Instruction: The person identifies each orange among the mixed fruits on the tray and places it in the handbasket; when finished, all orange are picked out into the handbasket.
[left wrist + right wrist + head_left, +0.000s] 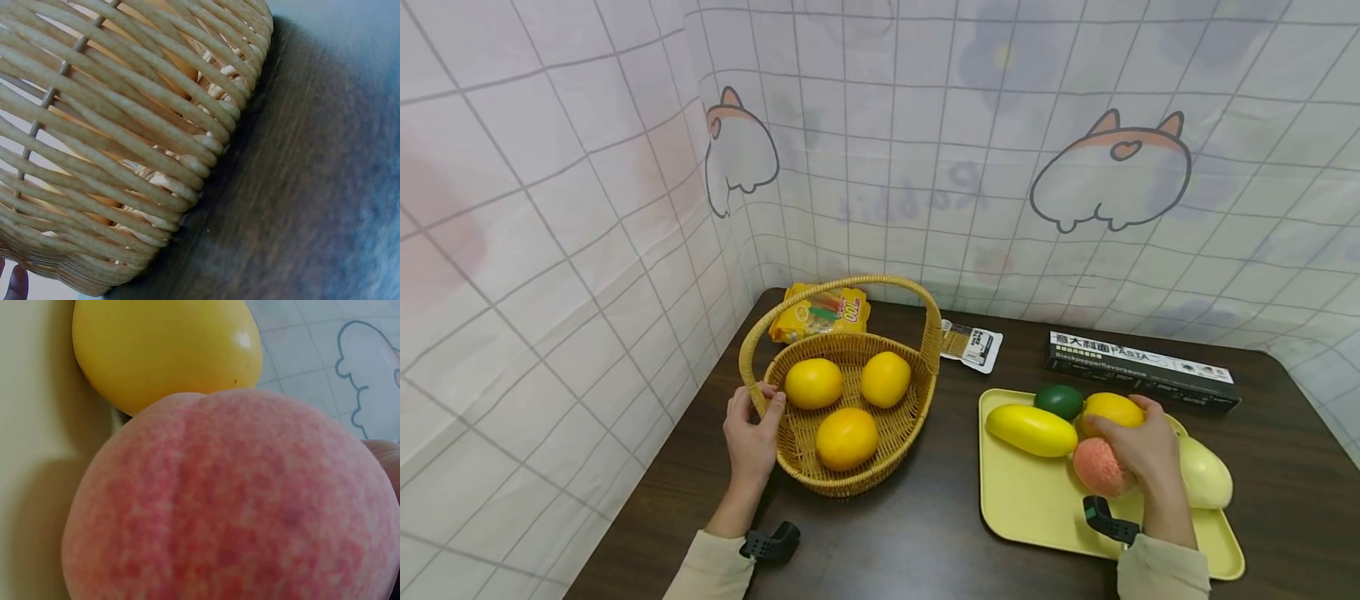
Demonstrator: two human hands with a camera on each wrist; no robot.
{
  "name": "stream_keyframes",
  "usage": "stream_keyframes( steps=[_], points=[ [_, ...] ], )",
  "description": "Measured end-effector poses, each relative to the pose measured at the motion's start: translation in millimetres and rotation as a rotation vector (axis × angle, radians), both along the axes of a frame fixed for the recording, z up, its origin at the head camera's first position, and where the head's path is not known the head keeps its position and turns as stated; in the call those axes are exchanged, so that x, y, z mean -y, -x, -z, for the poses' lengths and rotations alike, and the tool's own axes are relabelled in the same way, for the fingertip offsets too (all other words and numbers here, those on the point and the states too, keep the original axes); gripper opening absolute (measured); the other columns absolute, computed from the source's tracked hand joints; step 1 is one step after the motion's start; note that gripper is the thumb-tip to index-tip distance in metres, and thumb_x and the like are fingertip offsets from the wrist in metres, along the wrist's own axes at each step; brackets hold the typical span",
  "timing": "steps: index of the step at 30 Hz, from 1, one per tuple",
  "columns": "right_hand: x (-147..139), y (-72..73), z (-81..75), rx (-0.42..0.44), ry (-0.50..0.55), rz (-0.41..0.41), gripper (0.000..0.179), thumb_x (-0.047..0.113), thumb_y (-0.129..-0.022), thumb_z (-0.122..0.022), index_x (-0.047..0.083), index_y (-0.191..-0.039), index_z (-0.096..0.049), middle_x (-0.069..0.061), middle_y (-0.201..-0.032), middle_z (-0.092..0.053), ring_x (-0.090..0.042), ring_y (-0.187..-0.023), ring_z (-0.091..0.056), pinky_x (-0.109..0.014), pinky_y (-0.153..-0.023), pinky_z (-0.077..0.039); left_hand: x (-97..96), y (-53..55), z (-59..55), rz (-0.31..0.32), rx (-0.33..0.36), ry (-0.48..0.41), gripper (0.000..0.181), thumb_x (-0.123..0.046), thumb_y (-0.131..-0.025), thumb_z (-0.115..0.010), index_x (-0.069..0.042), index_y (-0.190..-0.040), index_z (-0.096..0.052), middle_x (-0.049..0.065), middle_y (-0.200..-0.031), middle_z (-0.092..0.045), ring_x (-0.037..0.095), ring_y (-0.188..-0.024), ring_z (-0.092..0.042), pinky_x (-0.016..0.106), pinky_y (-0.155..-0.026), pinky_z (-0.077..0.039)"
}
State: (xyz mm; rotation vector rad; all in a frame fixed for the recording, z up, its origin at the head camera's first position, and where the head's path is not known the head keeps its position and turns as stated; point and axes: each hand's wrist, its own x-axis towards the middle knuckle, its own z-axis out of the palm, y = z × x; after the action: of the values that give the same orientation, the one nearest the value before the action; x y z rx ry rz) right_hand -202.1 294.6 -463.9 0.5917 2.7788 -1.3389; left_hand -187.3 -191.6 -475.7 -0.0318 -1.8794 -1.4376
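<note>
In the head view, my left hand [752, 433] grips the wicker basket [872, 482] at its left side, where the arched handle meets the rim. Three yellow-orange fruits sit inside, one of them an orange-like fruit [847, 439] at the front. The basket's woven side [125, 125] fills much of the left wrist view, with fingertips at the lower left corner. My right hand [1150, 450] curls its thumb and fingers round another yellow-orange fruit [1112, 408] at the back of the yellow tray [1030, 508]. Below that hand lies a pink peach [1101, 468], large in the right wrist view.
On the tray are also a long yellow fruit [1032, 430], a dark green fruit [1058, 402] and a pale yellow-green fruit [1206, 475]. Behind stand a black pasta box [1142, 371], a small flat packet [973, 346] and a yellow snack bag [831, 312]. Curtains border the dark table.
</note>
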Motion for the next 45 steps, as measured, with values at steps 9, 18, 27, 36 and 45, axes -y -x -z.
stream_keyframes(
  steps=[9,18,27,36,45],
  points=[
    [2,5.5,2.8,-0.151,-0.026,0.158,0.092,0.044,-0.085,-0.069,0.007,-0.154,-0.022,-0.028,-0.145,-0.031,-0.043,-0.115,-0.041,-0.051,-0.084,-0.042,0.2,0.6,-0.1,-0.006,-0.002,0.003,0.009,0.004,-0.086,-0.067,0.011,-0.092,-0.064,0.021,-0.090,-0.060,0.009,-0.085,-0.044,0.019,-0.073,-0.032],
    [14,1.9,-21.0,-0.345,0.125,0.306,0.076,0.037,-0.085,-0.072,0.020,-0.150,-0.035,-0.008,-0.145,-0.038,-0.022,-0.113,-0.042,-0.033,-0.089,-0.038,-0.9,1.1,-0.9,0.001,-0.001,0.007,0.008,0.004,-0.087,-0.067,0.010,-0.091,-0.064,0.022,-0.092,-0.061,0.009,-0.084,-0.044,0.019,-0.073,-0.032],
    [40,-0.7,-36.9,-0.508,0.236,0.220,0.067,0.024,-0.084,-0.075,0.023,-0.143,-0.044,0.005,-0.130,-0.043,-0.009,-0.101,-0.044,-0.024,-0.082,-0.039,-1.4,0.2,-0.1,-0.009,0.010,0.000,0.006,0.003,-0.087,-0.067,0.007,-0.090,-0.064,0.022,-0.092,-0.061,0.009,-0.085,-0.045,0.018,-0.073,-0.033],
    [75,-0.2,-40.2,-0.501,0.250,-0.024,0.069,0.020,-0.087,-0.074,0.021,-0.147,-0.040,-0.004,-0.139,-0.038,-0.015,-0.104,-0.044,-0.018,-0.079,-0.043,-2.1,-0.3,0.0,-0.005,0.014,-0.004,0.007,0.003,-0.087,-0.067,0.008,-0.090,-0.063,0.023,-0.093,-0.060,0.007,-0.087,-0.045,0.019,-0.075,-0.032],
    [120,-1.4,-45.6,-0.462,0.393,-0.239,0.067,0.019,-0.089,-0.072,0.021,-0.147,-0.038,-0.004,-0.135,-0.043,-0.021,-0.106,-0.046,-0.021,-0.080,-0.047,-0.9,0.1,-0.2,-0.004,-0.001,0.001,0.006,0.004,-0.087,-0.067,0.009,-0.090,-0.064,0.023,-0.092,-0.061,0.009,-0.085,-0.045,0.021,-0.074,-0.031]
  ],
)
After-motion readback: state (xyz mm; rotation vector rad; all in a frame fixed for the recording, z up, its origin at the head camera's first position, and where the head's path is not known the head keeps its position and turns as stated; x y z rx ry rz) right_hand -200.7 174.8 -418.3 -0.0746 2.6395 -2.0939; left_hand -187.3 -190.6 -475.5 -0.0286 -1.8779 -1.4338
